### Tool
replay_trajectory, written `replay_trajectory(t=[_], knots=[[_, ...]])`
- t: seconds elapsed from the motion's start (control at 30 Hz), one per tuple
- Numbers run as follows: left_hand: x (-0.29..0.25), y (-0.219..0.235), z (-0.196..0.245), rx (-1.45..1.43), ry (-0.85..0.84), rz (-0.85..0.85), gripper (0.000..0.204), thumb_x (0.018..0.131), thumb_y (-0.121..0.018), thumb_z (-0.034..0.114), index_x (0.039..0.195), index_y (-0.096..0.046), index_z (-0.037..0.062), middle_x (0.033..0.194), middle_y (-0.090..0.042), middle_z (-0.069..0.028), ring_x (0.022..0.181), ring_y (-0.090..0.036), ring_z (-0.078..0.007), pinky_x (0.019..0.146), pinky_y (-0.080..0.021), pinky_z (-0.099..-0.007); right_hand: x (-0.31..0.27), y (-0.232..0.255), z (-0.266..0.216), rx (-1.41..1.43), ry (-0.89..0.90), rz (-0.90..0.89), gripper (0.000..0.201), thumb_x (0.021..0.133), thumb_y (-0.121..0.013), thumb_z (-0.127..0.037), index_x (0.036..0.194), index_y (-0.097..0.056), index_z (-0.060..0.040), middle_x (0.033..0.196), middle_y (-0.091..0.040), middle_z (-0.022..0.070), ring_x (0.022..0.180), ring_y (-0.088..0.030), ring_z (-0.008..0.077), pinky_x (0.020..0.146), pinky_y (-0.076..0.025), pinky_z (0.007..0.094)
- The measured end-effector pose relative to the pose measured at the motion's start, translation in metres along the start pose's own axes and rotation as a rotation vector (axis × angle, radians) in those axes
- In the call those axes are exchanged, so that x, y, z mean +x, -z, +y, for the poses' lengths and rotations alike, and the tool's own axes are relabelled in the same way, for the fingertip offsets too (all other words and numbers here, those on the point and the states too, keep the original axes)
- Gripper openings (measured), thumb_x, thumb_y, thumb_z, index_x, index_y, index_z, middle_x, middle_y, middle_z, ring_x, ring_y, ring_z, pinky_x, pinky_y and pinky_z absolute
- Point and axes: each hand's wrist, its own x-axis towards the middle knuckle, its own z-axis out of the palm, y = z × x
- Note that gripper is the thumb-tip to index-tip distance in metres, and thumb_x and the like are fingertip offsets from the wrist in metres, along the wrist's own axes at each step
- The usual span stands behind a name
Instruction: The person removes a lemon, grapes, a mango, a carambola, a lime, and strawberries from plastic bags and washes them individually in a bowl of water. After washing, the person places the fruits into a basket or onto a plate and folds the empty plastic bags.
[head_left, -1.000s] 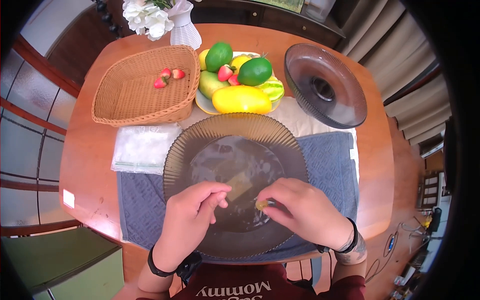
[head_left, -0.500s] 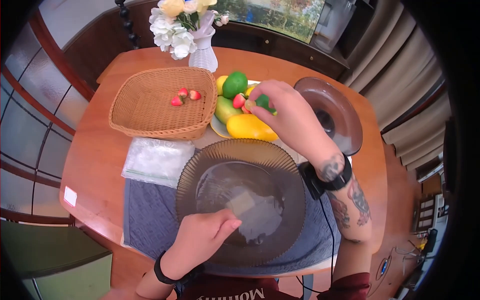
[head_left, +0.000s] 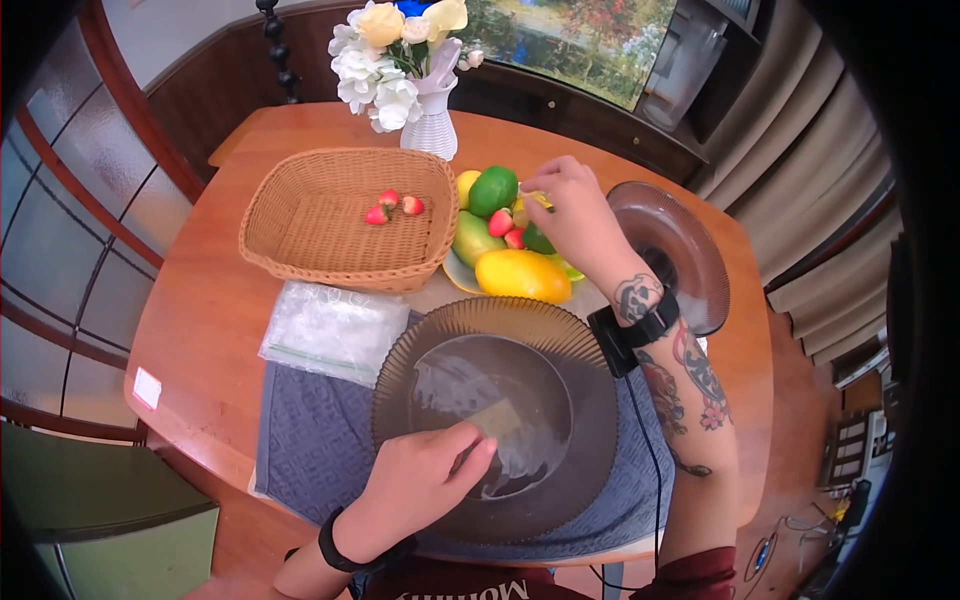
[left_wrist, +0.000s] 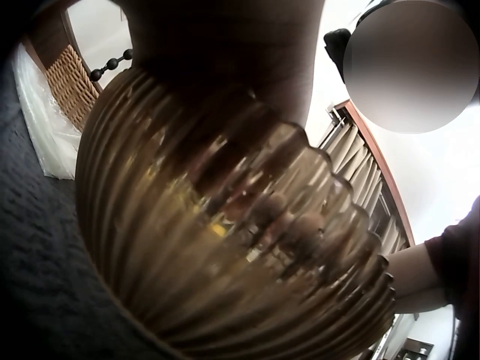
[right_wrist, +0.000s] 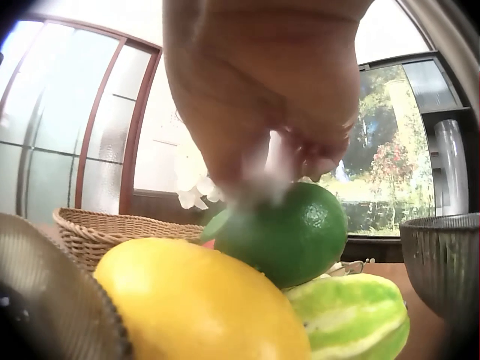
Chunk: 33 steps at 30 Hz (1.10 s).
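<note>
My right hand (head_left: 575,215) reaches over the fruit plate at the back of the table, its thumb and fingertips pinching a small, pale yellowish piece (head_left: 538,200); in the right wrist view this piece is blurred. Just below those fingers lies a green mango-like fruit (right_wrist: 289,232). A yellow oval fruit (head_left: 522,277) and a striped green fruit (right_wrist: 352,319) lie nearer. My left hand (head_left: 430,480), its fingers loosely curled with nothing seen in them, hovers over the near left of a ribbed brown glass bowl (head_left: 545,318) holding water. A pale square patch shows inside the bowl.
A wicker basket (head_left: 300,235) with several strawberries (head_left: 378,214) stands left of the plate. In front of it lies a clear plastic bag (head_left: 335,325). Another glass bowl (head_left: 700,265) is at the right. A flower vase (head_left: 430,125) stands behind. A blue towel (head_left: 315,430) lies under the near bowl.
My right hand has moved from over the water bowl, forward to the fruit plate, carrying the small yellowish piece. The left hand has stayed over the bowl. The head view has tilted up.
</note>
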Motion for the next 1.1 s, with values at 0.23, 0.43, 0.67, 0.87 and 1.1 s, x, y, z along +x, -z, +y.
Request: replay_trajectory(t=[0.23,0.43,0.67,0.87,1.1], knots=[[0.002,0.010,-0.004,-0.092,0.075,-0.049,0.017,0.101,-0.052,0.018,0.096,-0.064,0.0083,0.075,-0.064,-0.0119,0.067,-0.066,-0.0303,0.061,-0.050,-0.0362,-0.035,0.053,-0.029,0.508,-0.149,0.123,0.019,0.097,-0.057,-0.014,0.101,-0.071,-0.0016,0.104,-0.064,0.0093,0.094,-0.061,0.0205,0.084,-0.049,0.0315],[0.042,0.059,-0.016,-0.252,0.331,0.099,0.017,0.101,-0.054,0.015,0.114,-0.061,0.0056,0.098,-0.068,-0.0078,0.093,-0.068,-0.0206,0.077,-0.051,-0.0314,-0.115,0.101,-0.075,1.033,-0.470,-0.575,0.032,0.107,-0.043,-0.022,0.114,-0.066,-0.0020,0.097,-0.067,0.0006,0.081,-0.055,0.0065,0.076,-0.047,0.0223],[0.154,0.096,-0.123,0.116,-0.098,0.283,0.041,0.097,-0.058,0.009,0.136,-0.049,0.0003,0.126,-0.061,-0.0166,0.122,-0.058,-0.0246,0.099,-0.047,-0.0349,-0.178,0.078,-0.081,0.950,-0.437,-0.559,0.022,0.102,-0.052,-0.014,0.110,-0.068,-0.0023,0.094,-0.068,0.0053,0.081,-0.061,0.0106,0.078,-0.051,0.0256],[0.212,0.086,-0.165,0.432,0.093,0.176,0.053,0.090,-0.062,0.017,0.139,-0.047,0.0005,0.125,-0.059,-0.0255,0.120,-0.055,-0.0420,0.103,-0.044,-0.0458,-0.185,0.072,-0.079,0.980,-0.548,-0.605,0.022,0.102,-0.051,-0.014,0.111,-0.068,-0.0026,0.097,-0.068,0.0058,0.085,-0.064,0.0109,0.077,-0.051,0.0245],[0.230,0.079,-0.166,0.660,0.325,0.124,0.038,0.090,-0.063,0.027,0.120,-0.059,0.0033,0.117,-0.064,-0.0219,0.109,-0.062,-0.0403,0.092,-0.051,-0.0471,-0.191,0.064,-0.077,1.021,-0.535,-0.518,0.022,0.102,-0.050,-0.013,0.111,-0.068,-0.0027,0.096,-0.068,0.0056,0.086,-0.065,0.0116,0.076,-0.052,0.0243]])
